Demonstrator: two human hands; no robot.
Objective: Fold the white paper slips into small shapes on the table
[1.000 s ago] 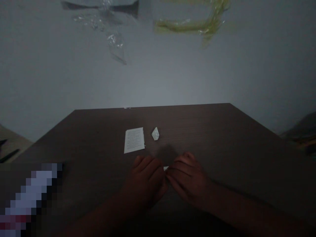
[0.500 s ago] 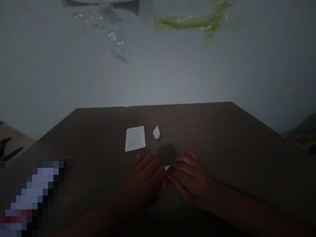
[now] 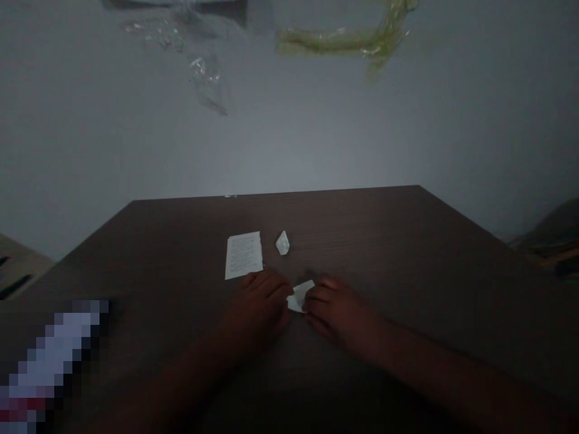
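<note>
A small piece of white paper (image 3: pixel 299 296), with a crease across it, lies between my two hands near the middle of the table. My left hand (image 3: pixel 265 304) grips its left edge with curled fingers. From the other side my right hand (image 3: pixel 332 307) has its fingers closed on the paper's right part, and the fingertips cover that edge. Beyond the hands sits a small folded paper piece (image 3: pixel 283 243) of kite-like shape. To its left a printed sheet (image 3: pixel 243 255) lies flat, close to my left knuckles.
The dark wooden table (image 3: pixel 362 235) reaches back to a grey wall (image 3: pixel 316 138). Clear tape (image 3: pixel 205 81) and yellow tape (image 3: pixel 335 42) stick to the wall. At the lower left is a blurred-out bright rectangular object (image 3: pixel 54 355).
My hands have moved slightly away from me and a little apart. More of the white paper between them shows now. The view has shifted slightly.
</note>
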